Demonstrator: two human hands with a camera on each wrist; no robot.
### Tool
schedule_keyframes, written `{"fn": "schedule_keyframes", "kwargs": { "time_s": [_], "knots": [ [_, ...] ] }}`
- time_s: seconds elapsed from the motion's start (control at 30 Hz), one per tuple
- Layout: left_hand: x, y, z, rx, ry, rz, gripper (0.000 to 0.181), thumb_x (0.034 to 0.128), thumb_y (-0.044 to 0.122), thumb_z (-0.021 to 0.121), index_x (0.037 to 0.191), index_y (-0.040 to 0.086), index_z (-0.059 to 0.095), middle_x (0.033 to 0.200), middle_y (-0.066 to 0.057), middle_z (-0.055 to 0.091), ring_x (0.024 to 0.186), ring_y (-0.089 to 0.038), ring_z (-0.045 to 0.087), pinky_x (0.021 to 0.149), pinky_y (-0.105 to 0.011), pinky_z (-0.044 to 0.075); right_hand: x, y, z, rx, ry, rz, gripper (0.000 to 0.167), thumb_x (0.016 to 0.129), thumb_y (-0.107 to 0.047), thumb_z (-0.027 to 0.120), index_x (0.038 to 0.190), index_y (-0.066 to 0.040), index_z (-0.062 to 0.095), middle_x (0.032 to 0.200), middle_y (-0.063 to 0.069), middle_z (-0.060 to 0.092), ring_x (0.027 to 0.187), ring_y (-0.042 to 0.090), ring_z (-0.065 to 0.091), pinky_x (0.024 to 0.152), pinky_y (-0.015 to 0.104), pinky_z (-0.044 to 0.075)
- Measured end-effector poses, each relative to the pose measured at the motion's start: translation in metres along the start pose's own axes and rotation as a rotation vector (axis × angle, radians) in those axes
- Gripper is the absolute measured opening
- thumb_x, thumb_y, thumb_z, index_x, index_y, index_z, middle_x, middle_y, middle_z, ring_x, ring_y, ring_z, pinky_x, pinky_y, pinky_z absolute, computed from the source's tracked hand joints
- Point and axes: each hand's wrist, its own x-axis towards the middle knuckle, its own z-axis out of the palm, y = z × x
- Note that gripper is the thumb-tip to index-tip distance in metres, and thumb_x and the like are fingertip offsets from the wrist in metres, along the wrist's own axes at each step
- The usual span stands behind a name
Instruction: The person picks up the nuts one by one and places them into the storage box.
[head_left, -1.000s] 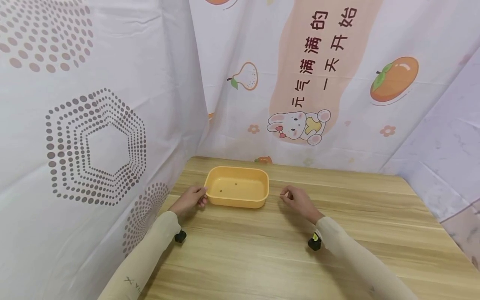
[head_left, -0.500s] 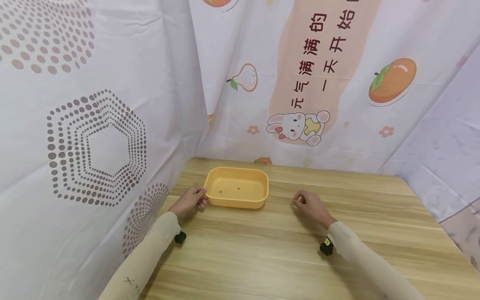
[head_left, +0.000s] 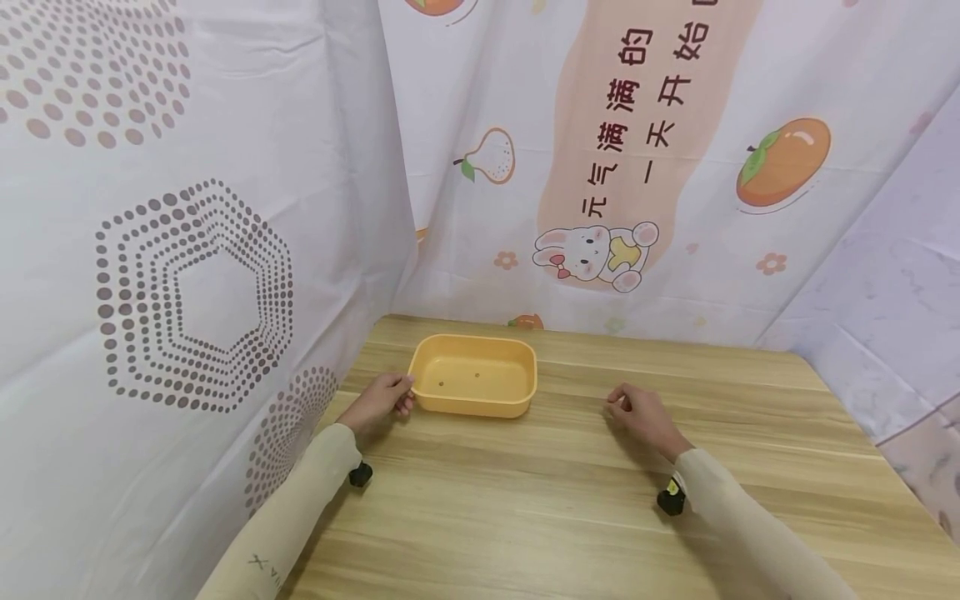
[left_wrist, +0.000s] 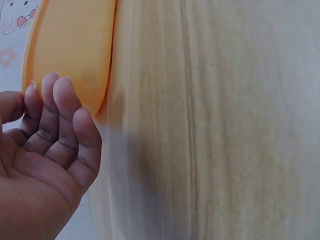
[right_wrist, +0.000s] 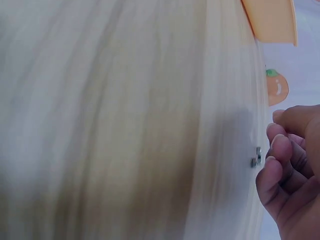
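At its left end, the yellow basket [head_left: 474, 408] is pinched at the rim by my left hand [head_left: 384, 400]; in the left wrist view my left hand [left_wrist: 47, 155] has its other fingers bent beside the basket [left_wrist: 75, 45]. Two small dark spots or pieces show on the basket floor. To the right of the basket, my right hand [head_left: 645, 417] hovers low over the table, fingers bent, thumb near the index finger. A small metallic piece [right_wrist: 256, 157] appears beside the fingertips of my right hand [right_wrist: 295, 175]; I cannot tell whether it is held or lies beyond.
A wood-grain table [head_left: 480, 500] spreads under both hands. White patterned curtains [head_left: 360, 167] hang at the left, back and right. Both wrists carry a small black device, one at the left [head_left: 361, 474] and one at the right [head_left: 671, 497].
My right hand has moved right, away from the basket. One small spot in the basket shifted slightly toward the right and front. My left hand keeps its place.
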Motion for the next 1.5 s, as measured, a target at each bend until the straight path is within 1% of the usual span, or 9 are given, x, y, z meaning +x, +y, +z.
{"fn": "schedule_keyframes", "kwargs": {
  "time_s": [0.17,0.33,0.6,0.9,1.1,1.13,1.3,1.37,1.5],
  "knots": [
    [0.001,0.001,0.000,-0.012,-0.006,0.006,0.037,0.1128,0.026,0.045,0.098,-0.004,0.060,0.082,-0.008,0.062,0.071,-0.016,0.059,0.066,-0.028,0.054,-0.005,0.008,-0.003,0.025,-0.016,0.045,0.015,0.099,-0.017,0.071,0.104,-0.003,0.068,0.075,0.000,0.067,0.057,0.013,0.059,0.052,0.028,0.051],
    [0.002,0.000,0.000,-0.022,-0.004,-0.003,0.037,0.1128,0.026,0.045,0.099,-0.005,0.059,0.082,-0.009,0.062,0.071,-0.016,0.058,0.064,-0.029,0.054,-0.008,0.012,-0.005,0.029,-0.014,0.043,0.016,0.099,-0.016,0.071,0.105,-0.002,0.067,0.076,0.001,0.069,0.056,0.012,0.060,0.052,0.028,0.051],
    [0.000,0.001,0.001,-0.021,-0.002,0.000,0.037,0.1127,0.026,0.045,0.099,-0.006,0.059,0.082,-0.009,0.062,0.071,-0.016,0.058,0.065,-0.029,0.054,-0.010,0.020,-0.005,-0.011,-0.010,0.049,0.020,0.097,-0.018,0.074,0.105,-0.001,0.066,0.080,0.005,0.071,0.056,0.010,0.059,0.053,0.027,0.050],
    [-0.001,0.001,0.001,-0.028,-0.003,0.001,0.036,0.1126,0.026,0.045,0.099,-0.005,0.059,0.083,-0.010,0.062,0.071,-0.017,0.058,0.065,-0.029,0.054,-0.014,0.022,-0.011,-0.001,-0.020,0.100,0.019,0.098,-0.015,0.071,0.107,0.001,0.065,0.087,0.010,0.073,0.064,0.014,0.062,0.053,0.028,0.052],
    [0.001,0.000,0.000,-0.011,-0.008,0.004,0.037,0.1133,0.024,0.043,0.102,-0.008,0.059,0.085,-0.013,0.063,0.073,-0.020,0.059,0.067,-0.034,0.056,-0.013,0.024,-0.011,-0.032,-0.017,0.098,0.020,0.100,-0.016,0.068,0.107,0.002,0.066,0.081,0.005,0.069,0.061,0.014,0.058,0.052,0.028,0.049],
    [-0.002,0.005,0.001,-0.011,-0.007,0.004,0.037,0.1134,0.022,0.042,0.101,-0.008,0.058,0.085,-0.013,0.063,0.073,-0.020,0.058,0.067,-0.034,0.056,-0.013,0.024,-0.011,-0.031,-0.016,0.100,0.020,0.100,-0.017,0.069,0.107,0.002,0.066,0.080,0.004,0.068,0.060,0.014,0.058,0.052,0.028,0.049],
    [-0.002,0.004,0.002,-0.013,0.010,-0.006,0.035,0.1131,0.022,0.044,0.100,-0.007,0.059,0.082,-0.010,0.063,0.071,-0.018,0.058,0.065,-0.030,0.055,-0.012,0.026,-0.008,-0.027,-0.018,0.096,0.021,0.100,-0.020,0.070,0.105,0.001,0.067,0.077,0.002,0.066,0.057,0.014,0.057,0.051,0.028,0.049],
    [0.001,-0.001,0.002,-0.020,0.016,-0.006,0.035,0.1127,0.024,0.045,0.100,-0.005,0.059,0.082,-0.009,0.062,0.070,-0.016,0.058,0.064,-0.027,0.054,-0.011,0.026,-0.007,-0.038,-0.014,0.081,0.019,0.099,-0.019,0.070,0.103,-0.001,0.068,0.076,0.001,0.066,0.058,0.013,0.057,0.053,0.029,0.049],
    [0.001,0.000,0.002,-0.020,0.018,-0.004,0.035,0.1127,0.024,0.045,0.101,-0.005,0.059,0.082,-0.009,0.063,0.071,-0.016,0.058,0.064,-0.027,0.054,-0.009,0.024,-0.007,-0.055,-0.012,0.051,0.012,0.098,-0.016,0.071,0.101,-0.004,0.069,0.076,0.001,0.067,0.060,0.012,0.057,0.058,0.030,0.050]
  ]
}}
